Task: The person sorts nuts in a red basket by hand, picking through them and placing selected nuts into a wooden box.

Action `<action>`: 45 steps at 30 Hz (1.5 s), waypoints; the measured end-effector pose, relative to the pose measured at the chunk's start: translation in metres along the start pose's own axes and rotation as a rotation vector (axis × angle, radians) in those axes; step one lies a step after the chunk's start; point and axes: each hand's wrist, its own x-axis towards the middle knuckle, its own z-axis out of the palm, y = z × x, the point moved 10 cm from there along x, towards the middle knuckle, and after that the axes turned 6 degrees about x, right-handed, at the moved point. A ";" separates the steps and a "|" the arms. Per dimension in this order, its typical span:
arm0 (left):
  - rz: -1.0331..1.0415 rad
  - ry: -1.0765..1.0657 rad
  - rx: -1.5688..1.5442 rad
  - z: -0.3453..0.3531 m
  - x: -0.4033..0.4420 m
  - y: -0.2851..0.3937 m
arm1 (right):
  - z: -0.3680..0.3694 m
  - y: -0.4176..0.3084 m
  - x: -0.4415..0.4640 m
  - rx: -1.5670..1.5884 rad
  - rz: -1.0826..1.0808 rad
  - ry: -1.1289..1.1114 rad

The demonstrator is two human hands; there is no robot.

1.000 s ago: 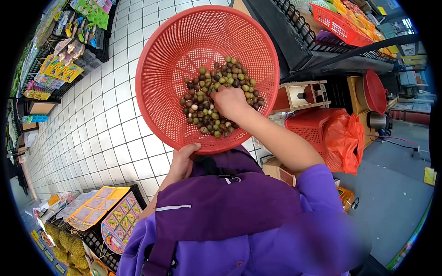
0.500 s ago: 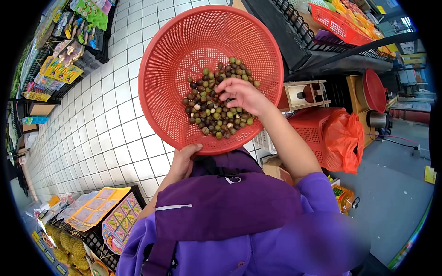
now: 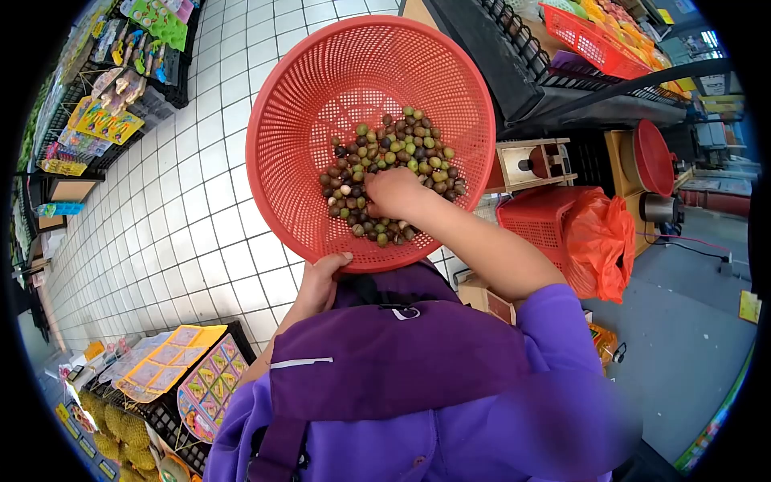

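A red plastic colander basket [image 3: 305,104] is held out in front of my body, tilted so its inside shows. My left hand [image 3: 323,281] grips its near rim, thumb over the edge and fingers underneath. Small round green and brown fruits [image 3: 418,140] lie heaped in the near part of the basket, a few of them pale. My right hand [image 3: 393,193] reaches over the right rim into the heap. Its fingers are curled down among the fruits, closed, with the fingertips mostly hidden. What they hold cannot be made out.
White floor tiles [image 3: 193,209] stretch beyond the basket and to the left. Packaged goods [image 3: 112,120] hang on a rack at far left. On the right stand a red crate [image 3: 534,225], an orange-red plastic bag [image 3: 602,249] and a dark fruit stand [image 3: 490,72]. Durians [image 3: 124,430] lie at lower left.
My right hand, loosely spread over the fruits before, has moved left and down into the heap with its fingers curled. The basket has shifted slightly. My left hand keeps its grip.
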 end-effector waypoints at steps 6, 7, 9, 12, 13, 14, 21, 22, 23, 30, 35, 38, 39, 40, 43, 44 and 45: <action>-0.032 -0.001 -0.035 0.005 0.003 -0.001 | -0.014 0.009 -0.007 0.146 -0.151 0.111; -0.011 -0.004 -0.036 0.005 0.004 0.001 | -0.015 0.016 -0.007 0.149 -0.150 0.112; 0.004 -0.010 -0.033 0.005 0.005 0.002 | -0.022 0.031 -0.011 0.637 -0.176 0.137; 0.004 0.001 0.009 -0.001 0.010 0.001 | -0.024 0.051 -0.042 1.621 -0.137 0.063; 0.025 0.019 0.006 -0.004 0.011 0.003 | -0.026 0.057 -0.055 1.884 -0.197 0.031; 0.044 0.035 0.003 -0.007 0.012 0.005 | -0.030 0.067 -0.068 1.984 -0.287 0.104; 0.061 0.130 0.048 -0.039 0.010 0.010 | 0.065 0.150 -0.111 2.098 0.120 0.432; 0.074 0.154 0.037 -0.043 0.009 0.012 | 0.094 0.163 -0.102 2.049 0.147 0.403; 0.073 0.155 0.043 -0.042 0.009 0.014 | 0.104 0.163 -0.092 2.055 0.146 0.403; 0.068 0.150 -0.026 -0.052 0.006 0.017 | 0.150 0.211 -0.060 1.578 0.827 0.598; 0.070 0.115 0.039 -0.052 0.004 0.011 | -0.022 0.139 -0.102 1.340 0.023 1.169; 0.006 0.058 0.060 -0.035 0.004 0.007 | -0.076 0.025 -0.075 0.917 -0.305 0.823; 0.012 0.058 0.054 -0.030 0.003 0.009 | -0.079 -0.011 -0.063 0.689 -0.382 0.715; 0.011 0.053 0.032 -0.024 0.001 0.011 | -0.073 -0.030 -0.047 0.612 -0.432 0.714; 0.040 0.044 -0.002 -0.013 -0.001 0.017 | -0.059 -0.061 -0.016 0.406 -0.419 0.674; 0.030 0.020 -0.022 -0.012 -0.001 0.014 | -0.053 -0.063 -0.008 0.283 -0.354 0.633; 0.022 -0.004 -0.045 -0.010 0.001 0.011 | -0.049 -0.062 -0.004 0.279 -0.358 0.631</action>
